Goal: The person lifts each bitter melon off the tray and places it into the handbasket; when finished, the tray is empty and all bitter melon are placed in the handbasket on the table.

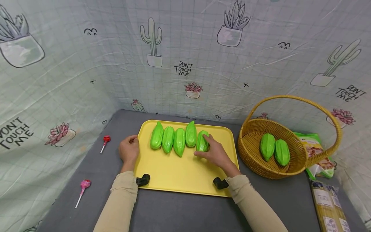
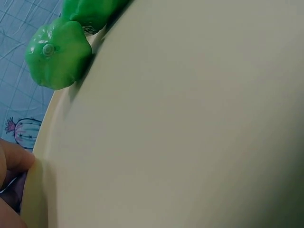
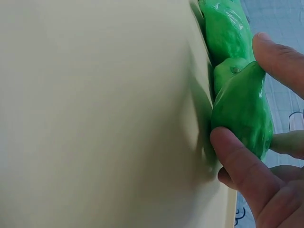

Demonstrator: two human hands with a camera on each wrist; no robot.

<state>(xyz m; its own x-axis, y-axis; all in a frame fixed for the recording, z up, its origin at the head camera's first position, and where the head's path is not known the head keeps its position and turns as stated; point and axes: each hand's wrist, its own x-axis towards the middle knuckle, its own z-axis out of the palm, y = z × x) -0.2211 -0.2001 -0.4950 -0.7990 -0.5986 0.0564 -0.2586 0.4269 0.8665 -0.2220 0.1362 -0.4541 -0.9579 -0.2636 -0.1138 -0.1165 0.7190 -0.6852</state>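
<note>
A yellow tray point(image 1: 174, 174) lies on the dark grey table. My left hand point(image 1: 129, 148) holds its left rim; in the left wrist view the fingers point(image 2: 16, 157) curl against that edge. Several glossy green ridged gourds point(image 1: 168, 139) lie side by side along the tray's far half. My right hand point(image 1: 214, 153) grips the rightmost gourd point(image 1: 202, 141), which rests at the end of the row. In the right wrist view, the thumb and fingers point(image 3: 244, 168) sit around this gourd point(image 3: 244, 109), on opposite sides of it. Part of it is hidden by the hand.
To the tray's right stands a wicker basket point(image 1: 261, 166) with a tall handle, two green gourds point(image 1: 281, 152) inside. Behind it is a green-and-white packet point(image 1: 320, 167), and nearer, a pack of noodles point(image 1: 330, 206). Two lollipops point(image 1: 106, 139) lie at the left. A printed cloth hangs behind.
</note>
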